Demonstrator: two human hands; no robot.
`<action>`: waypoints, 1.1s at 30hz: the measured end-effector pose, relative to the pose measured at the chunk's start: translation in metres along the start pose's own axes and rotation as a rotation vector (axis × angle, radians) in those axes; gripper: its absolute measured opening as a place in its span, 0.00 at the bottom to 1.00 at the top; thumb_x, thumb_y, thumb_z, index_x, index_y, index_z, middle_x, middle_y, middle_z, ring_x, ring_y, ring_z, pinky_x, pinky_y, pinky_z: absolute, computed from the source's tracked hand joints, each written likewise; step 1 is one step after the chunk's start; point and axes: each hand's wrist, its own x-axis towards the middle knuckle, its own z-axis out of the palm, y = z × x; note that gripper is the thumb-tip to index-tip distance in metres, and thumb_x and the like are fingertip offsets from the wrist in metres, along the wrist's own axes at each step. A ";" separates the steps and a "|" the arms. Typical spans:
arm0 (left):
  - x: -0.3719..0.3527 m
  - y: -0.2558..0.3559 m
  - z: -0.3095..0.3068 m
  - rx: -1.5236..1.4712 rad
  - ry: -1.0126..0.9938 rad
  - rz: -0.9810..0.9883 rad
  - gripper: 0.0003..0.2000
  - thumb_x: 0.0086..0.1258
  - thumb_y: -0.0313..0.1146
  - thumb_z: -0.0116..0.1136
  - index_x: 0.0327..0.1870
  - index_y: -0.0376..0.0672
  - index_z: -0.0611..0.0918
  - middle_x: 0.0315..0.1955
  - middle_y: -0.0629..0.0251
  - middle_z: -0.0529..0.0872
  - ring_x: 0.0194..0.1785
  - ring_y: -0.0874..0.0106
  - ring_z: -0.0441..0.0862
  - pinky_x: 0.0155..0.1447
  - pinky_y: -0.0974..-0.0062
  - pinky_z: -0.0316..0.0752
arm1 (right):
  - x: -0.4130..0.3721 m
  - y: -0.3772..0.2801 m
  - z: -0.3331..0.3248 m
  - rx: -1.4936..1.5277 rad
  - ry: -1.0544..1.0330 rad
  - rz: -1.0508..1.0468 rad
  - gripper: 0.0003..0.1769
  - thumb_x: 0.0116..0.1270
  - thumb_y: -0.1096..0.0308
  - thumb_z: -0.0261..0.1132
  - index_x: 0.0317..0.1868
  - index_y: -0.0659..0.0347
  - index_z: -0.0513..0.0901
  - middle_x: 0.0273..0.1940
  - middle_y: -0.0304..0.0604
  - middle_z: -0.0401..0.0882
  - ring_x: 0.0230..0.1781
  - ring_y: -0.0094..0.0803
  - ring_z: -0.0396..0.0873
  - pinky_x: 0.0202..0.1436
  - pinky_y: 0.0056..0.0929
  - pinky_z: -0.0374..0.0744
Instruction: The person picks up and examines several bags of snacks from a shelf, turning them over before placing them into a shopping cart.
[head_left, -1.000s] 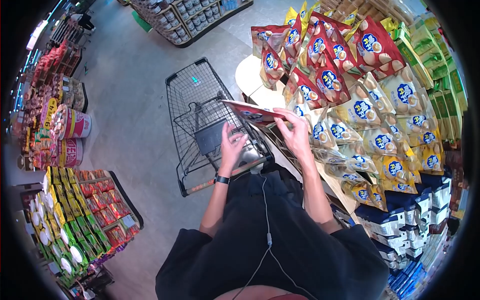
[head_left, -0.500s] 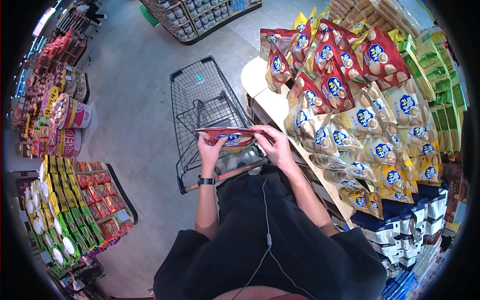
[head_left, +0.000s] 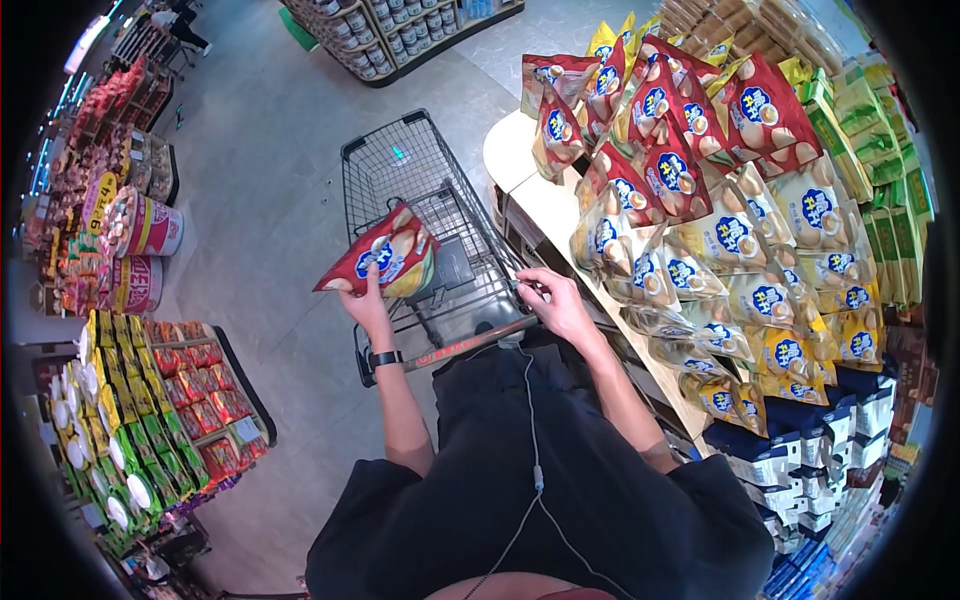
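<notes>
Supermarket floor (head_left: 270, 250) and stocked displays are seen all around. One red snack bag (head_left: 395, 250) is held, tilted, over the left edge of the shopping cart (head_left: 455, 262); its lower edge is pinched by the left grip (head_left: 366, 308). At the cart's right side, the right grip (head_left: 560, 308) is half curled; whether anything is held cannot be told. Farther right, red, cream and yellow bags (head_left: 728, 236) are heaped on a pale surface (head_left: 548, 208).

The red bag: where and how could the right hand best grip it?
On the red bag, probably the right edge, approached from the right: the left hand holds the lower edge, leaving that right edge uncovered.
</notes>
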 end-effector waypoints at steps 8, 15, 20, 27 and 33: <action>0.002 -0.019 0.000 -0.085 0.033 -0.091 0.19 0.68 0.26 0.71 0.57 0.35 0.79 0.52 0.60 0.85 0.52 0.73 0.83 0.58 0.72 0.77 | -0.004 0.003 0.001 0.048 -0.070 0.091 0.18 0.71 0.64 0.67 0.55 0.67 0.84 0.44 0.52 0.88 0.43 0.35 0.87 0.48 0.32 0.82; 0.001 -0.083 -0.007 -0.154 -0.027 -0.349 0.16 0.70 0.27 0.69 0.55 0.41 0.79 0.50 0.66 0.86 0.50 0.76 0.83 0.50 0.77 0.79 | -0.008 0.013 0.003 0.033 -0.106 0.136 0.18 0.72 0.63 0.67 0.56 0.67 0.84 0.43 0.52 0.89 0.43 0.35 0.88 0.49 0.32 0.83; 0.001 -0.118 -0.007 -0.167 -0.152 -0.404 0.17 0.69 0.29 0.69 0.57 0.41 0.79 0.50 0.66 0.86 0.49 0.77 0.83 0.51 0.77 0.78 | -0.010 0.020 0.005 0.000 -0.116 0.136 0.18 0.72 0.63 0.67 0.56 0.66 0.84 0.43 0.52 0.89 0.42 0.35 0.88 0.49 0.31 0.83; 0.003 -0.174 -0.015 0.001 -0.152 -0.442 0.21 0.67 0.25 0.69 0.61 0.37 0.78 0.53 0.63 0.85 0.55 0.73 0.82 0.61 0.72 0.74 | -0.013 0.029 0.009 -0.030 -0.157 0.173 0.19 0.72 0.62 0.66 0.57 0.66 0.83 0.42 0.51 0.89 0.38 0.35 0.87 0.47 0.33 0.83; 0.009 -0.148 -0.018 -0.041 -0.161 -0.306 0.28 0.66 0.22 0.67 0.67 0.34 0.69 0.59 0.56 0.81 0.61 0.68 0.79 0.66 0.71 0.72 | -0.015 0.038 0.012 -0.052 -0.153 0.156 0.20 0.72 0.61 0.66 0.57 0.67 0.83 0.42 0.51 0.89 0.37 0.34 0.86 0.46 0.33 0.83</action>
